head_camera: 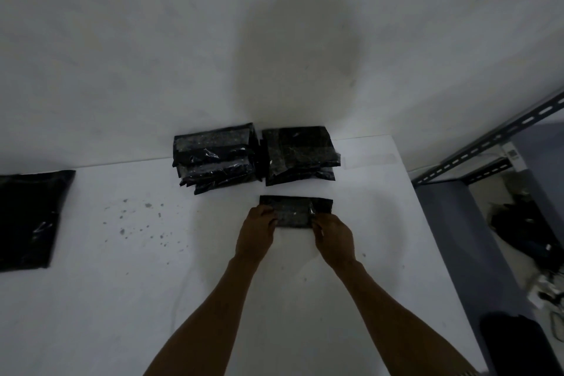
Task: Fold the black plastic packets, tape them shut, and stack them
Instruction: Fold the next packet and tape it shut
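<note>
1. Packet (294, 212), black and folded small, lies on the white table (152, 284) just in front of two stacks, close to the person so both hands reach it without stretching
2. Left hand (258, 235) grips its left end and right hand (334, 238) pinches its right end, so the hands sit apart by the packet's width; this probably holds the fold tight while a glossy band across the middle, likely tape, is pressed down
3. Left stack (215, 159) and right stack (300, 156) of finished packets sit side by side against the wall, touching or nearly so, within easy reach for adding the next one
4. Flat black bag (29, 217) lies well apart at the table's left edge, seemingly unfolded stock
</note>
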Available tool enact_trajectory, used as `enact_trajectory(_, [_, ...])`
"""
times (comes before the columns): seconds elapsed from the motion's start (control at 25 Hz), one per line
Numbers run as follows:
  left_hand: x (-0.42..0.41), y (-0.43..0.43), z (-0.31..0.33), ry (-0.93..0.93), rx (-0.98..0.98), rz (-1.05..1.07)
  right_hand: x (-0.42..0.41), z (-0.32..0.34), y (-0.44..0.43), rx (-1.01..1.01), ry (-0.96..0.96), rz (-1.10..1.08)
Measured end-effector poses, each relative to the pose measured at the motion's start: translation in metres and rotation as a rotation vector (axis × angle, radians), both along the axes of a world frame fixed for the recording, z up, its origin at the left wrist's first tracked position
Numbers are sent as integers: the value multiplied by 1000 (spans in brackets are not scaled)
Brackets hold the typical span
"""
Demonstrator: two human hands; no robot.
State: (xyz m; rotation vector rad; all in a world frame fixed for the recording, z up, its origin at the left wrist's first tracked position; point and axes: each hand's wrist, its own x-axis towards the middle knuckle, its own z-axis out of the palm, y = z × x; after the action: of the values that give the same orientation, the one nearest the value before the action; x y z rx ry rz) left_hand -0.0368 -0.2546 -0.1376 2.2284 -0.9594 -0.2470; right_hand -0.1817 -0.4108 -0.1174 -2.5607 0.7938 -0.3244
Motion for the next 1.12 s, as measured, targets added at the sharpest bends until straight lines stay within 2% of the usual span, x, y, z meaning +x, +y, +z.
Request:
enact_trajectory(0.12, [6,19,-4,-139,53,40,14,6,1,-217,-8,144])
enact_trajectory(0.2, [12,32,-7,-166,147,60,21,-3,12,-275,85,382])
enact_trajectory(0.28, [17,39,-11,-157,224,88,18,-17,24,-279,178,487])
enact_trajectory(0.44, [20,53,-14,-140,348,92,8,-25,37,-235,294,441])
enact_trajectory(0.72, [24,70,-15,-140,434,118,31,-10,47,-241,328,403])
enact_trajectory(1.0, [24,72,-16,-170,489,136,40,-8,8,-195,302,324])
enact_trajectory(1.12, [25,72,-14,-156,483,140,42,-3,-9,-113,246,364])
